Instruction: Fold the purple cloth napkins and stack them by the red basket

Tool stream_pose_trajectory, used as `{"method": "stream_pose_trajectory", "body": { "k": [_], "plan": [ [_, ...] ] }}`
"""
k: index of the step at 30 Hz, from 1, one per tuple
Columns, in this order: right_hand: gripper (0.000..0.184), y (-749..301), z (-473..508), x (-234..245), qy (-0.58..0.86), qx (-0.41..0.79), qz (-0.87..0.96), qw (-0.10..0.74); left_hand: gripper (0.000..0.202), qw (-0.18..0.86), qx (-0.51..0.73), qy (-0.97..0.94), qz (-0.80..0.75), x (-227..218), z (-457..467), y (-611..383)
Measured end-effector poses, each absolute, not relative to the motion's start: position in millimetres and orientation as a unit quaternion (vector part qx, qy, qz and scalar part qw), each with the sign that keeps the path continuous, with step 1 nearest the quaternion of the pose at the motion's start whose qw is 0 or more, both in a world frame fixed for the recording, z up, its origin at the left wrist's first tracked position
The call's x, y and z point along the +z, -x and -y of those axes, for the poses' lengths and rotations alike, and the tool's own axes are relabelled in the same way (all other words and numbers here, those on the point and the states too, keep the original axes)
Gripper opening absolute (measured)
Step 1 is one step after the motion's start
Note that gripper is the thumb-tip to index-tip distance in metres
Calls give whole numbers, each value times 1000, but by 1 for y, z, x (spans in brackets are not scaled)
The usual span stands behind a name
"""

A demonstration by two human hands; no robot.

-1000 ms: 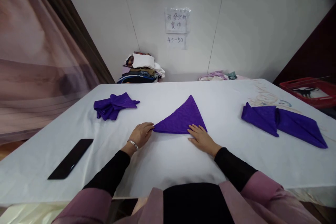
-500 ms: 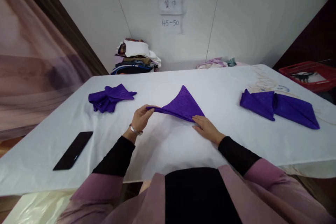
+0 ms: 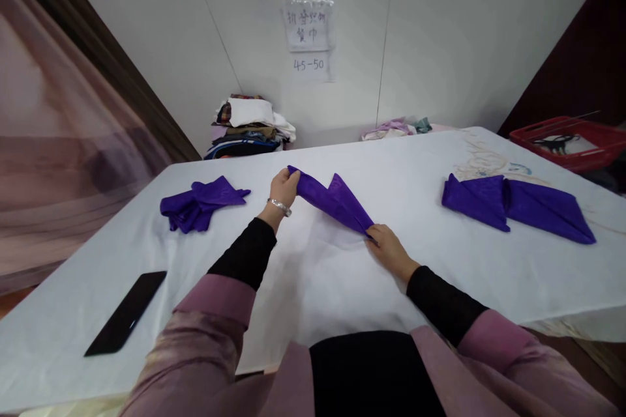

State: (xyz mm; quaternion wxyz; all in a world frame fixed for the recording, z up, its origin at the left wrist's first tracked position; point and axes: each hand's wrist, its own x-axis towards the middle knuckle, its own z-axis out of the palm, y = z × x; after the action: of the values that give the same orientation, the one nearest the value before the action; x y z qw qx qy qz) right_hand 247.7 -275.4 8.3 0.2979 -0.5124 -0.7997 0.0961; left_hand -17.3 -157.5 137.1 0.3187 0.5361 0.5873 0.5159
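Note:
Between my hands is a purple cloth napkin [image 3: 337, 201], partly folded, with one pointed corner sticking up at its far side. My left hand [image 3: 283, 187] pinches its left end and holds it lifted above the white-covered table [image 3: 332, 293]. At the lower right corner of the napkin, the fingers of my right hand [image 3: 389, 250] are closed on the cloth, low over the table. A silver bracelet [image 3: 280, 206] circles my left wrist. My right thumb is mostly hidden.
A bunched purple napkin [image 3: 203, 202] lies at left, and folded purple cloth [image 3: 518, 204] at right. Near the left front rests a flat black object [image 3: 127, 313]. Piled clothes [image 3: 252, 127] stand at the back, below a handwritten sign [image 3: 309, 36]. A red basket [image 3: 570, 143] is far right.
My left hand has swung its end of the napkin up and away from me, turning the edge over. My right hand has gone from lying on the corner to gripping it. The view has tilted slightly upward.

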Motion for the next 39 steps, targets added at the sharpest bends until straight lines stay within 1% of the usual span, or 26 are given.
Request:
{"method": "stream_pose_trajectory", "body": {
  "k": [2, 4, 10, 14, 18, 24, 29, 34, 39],
  "plan": [
    [16, -249, 277, 7, 534, 92, 786, 298, 16, 270, 476, -549, -631, 136, 136, 9],
    [15, -249, 279, 6, 554, 92, 770, 303, 16, 244, 447, -559, -655, 132, 116, -1],
    [14, -249, 281, 4, 588, 99, 727, 339, 17, 201, 353, -594, -694, 115, 70, -29],
    [12, -248, 280, 5, 592, 110, 723, 338, 16, 182, 285, -618, -710, 102, 49, -42],
    [13, -249, 278, 6, 595, 108, 723, 333, 21, 170, 230, -632, -720, 86, 33, -51],
    [9, -252, 276, 5, 613, 113, 717, 312, 27, 165, 185, -650, -718, 60, 16, -63],
    [8, -254, 276, 4, 615, 115, 716, 310, 30, 166, 159, -660, -715, 43, 7, -72],
    [8, -256, 276, 8, 618, 121, 713, 308, 31, 155, 137, -659, -724, 36, 5, -79],
    [13, -258, 275, 11, 627, 124, 708, 299, 34, 128, 123, -656, -734, 34, 8, -83]
  ]
}}
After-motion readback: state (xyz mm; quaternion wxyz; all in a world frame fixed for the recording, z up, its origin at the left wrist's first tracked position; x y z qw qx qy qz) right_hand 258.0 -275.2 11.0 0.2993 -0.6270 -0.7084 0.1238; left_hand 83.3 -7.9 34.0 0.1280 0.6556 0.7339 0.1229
